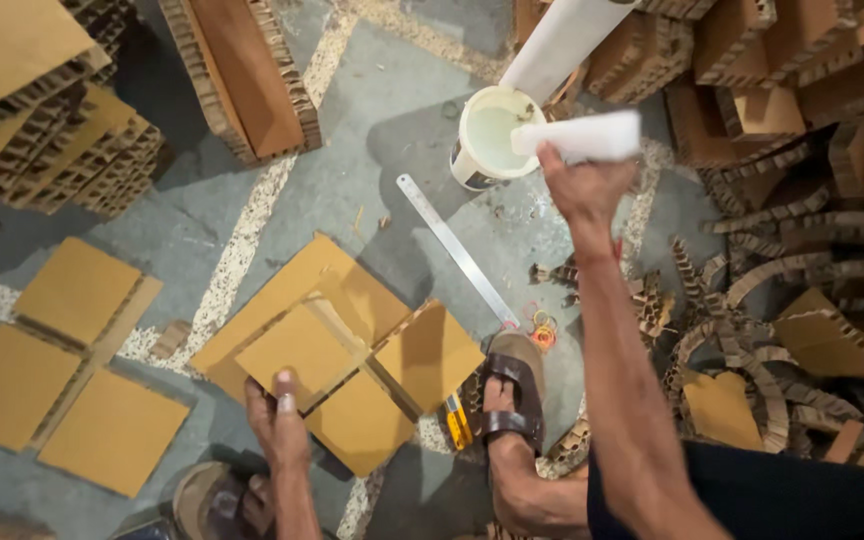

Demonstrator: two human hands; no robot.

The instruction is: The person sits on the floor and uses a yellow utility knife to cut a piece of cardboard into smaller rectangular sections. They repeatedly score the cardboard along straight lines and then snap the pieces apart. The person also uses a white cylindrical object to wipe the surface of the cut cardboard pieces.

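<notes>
Right hand (584, 185) grips white block (592, 136) beside bucket (487, 140); drips may spoil cardboard squares (352, 365) under flat, open left hand (274, 418).

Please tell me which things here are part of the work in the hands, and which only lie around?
In use: white sponge block in right hand; glue bucket; cardboard squares under left hand.
Lying about: metal ruler, yellow cutter, rubber bands, cardboard scraps.
</notes>
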